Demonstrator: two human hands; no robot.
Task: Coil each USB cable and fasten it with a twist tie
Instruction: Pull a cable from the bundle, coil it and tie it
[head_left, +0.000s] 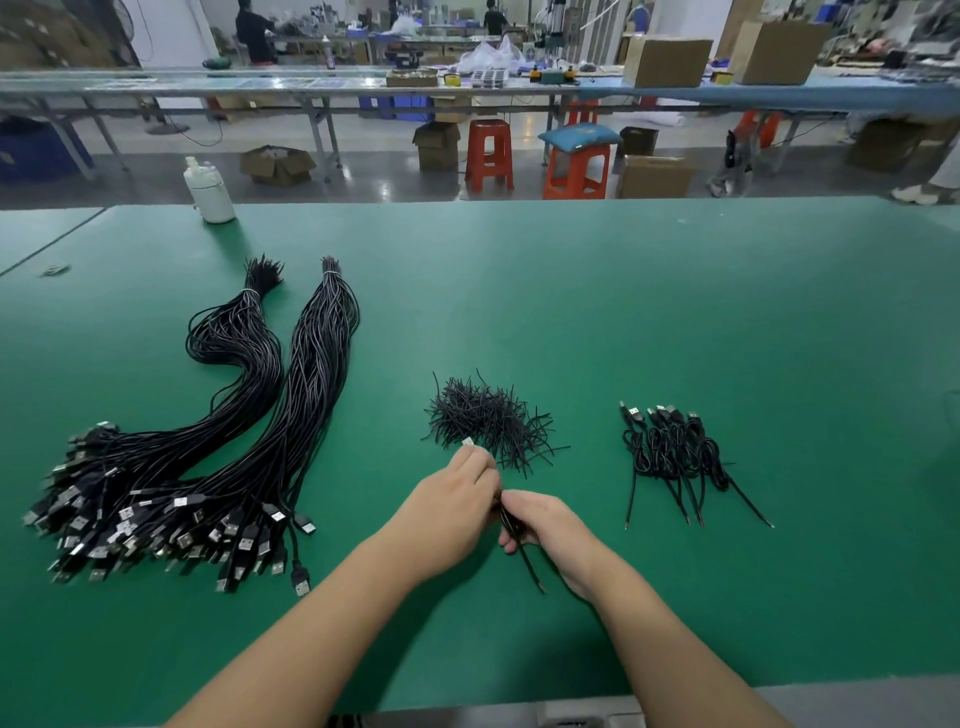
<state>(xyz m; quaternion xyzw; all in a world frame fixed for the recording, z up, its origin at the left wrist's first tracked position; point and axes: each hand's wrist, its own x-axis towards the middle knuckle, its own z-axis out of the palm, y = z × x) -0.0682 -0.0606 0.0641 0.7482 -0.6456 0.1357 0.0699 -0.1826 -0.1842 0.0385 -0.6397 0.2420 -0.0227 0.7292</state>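
Head view of a green matted workbench (675, 312). At centre, near the front edge, two bare hands meet over a single black USB cable (511, 525) gathered into a tight coil between them. The left hand (457, 512) has its fingers curled round the upper part of the coil, and the cable's silver plug (468, 442) projects just beyond the fingertips. The right hand (545, 525) is curled round the lower part of the coil, touching the left hand; two loose black tails of the cable (532, 569) emerge beneath it and lie on the mat. Whether a twist tie is already on this coil cannot be told, since the fingers cover it.

Just beyond the hands lies a loose heap of short black twist ties (488, 421). To its right, well apart, a small row of coiled black USB cables (675, 452) lies side by side, plugs pointing away and bare tails pointing toward the person. At left, two long bundles of uncoiled black USB cables (249, 415) stretch across the mat, each bound near its far end, with their silver plugs fanned out in a mass (156, 525) near the front left. A white plastic bottle (209, 191) stands upright at the far left edge of the mat.

Beyond the bench: red plastic stools (489, 155) and brown cardboard boxes (667, 62).
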